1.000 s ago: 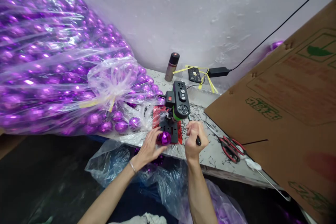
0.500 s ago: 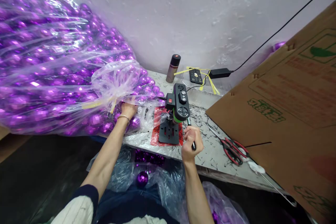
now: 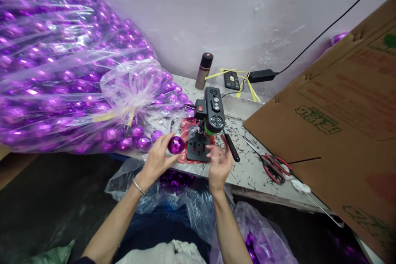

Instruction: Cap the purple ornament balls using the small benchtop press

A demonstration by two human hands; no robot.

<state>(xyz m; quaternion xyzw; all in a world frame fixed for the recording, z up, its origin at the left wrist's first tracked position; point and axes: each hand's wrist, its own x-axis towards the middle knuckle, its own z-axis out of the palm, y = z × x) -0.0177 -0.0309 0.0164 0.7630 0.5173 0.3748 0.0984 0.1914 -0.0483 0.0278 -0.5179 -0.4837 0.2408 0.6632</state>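
That shiny purple bauble, pinched in the left hand, looks slick enough to slip off the worktable below that grip, the right hand uncurled beside the lever handle.

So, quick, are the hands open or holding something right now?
Left hand: holding a purple ball.
Right hand: open, fingers loosely bent, beside the black handle.

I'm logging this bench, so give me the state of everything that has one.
Left hand: holding purple ball
Right hand: open, gripping nothing
Lever: slanted, ungripped
Large bag: bulging, neck gathered
Bottle: upright, capped
Scissors: lying flat, blade opening unclear
Red switch: on or off unclear
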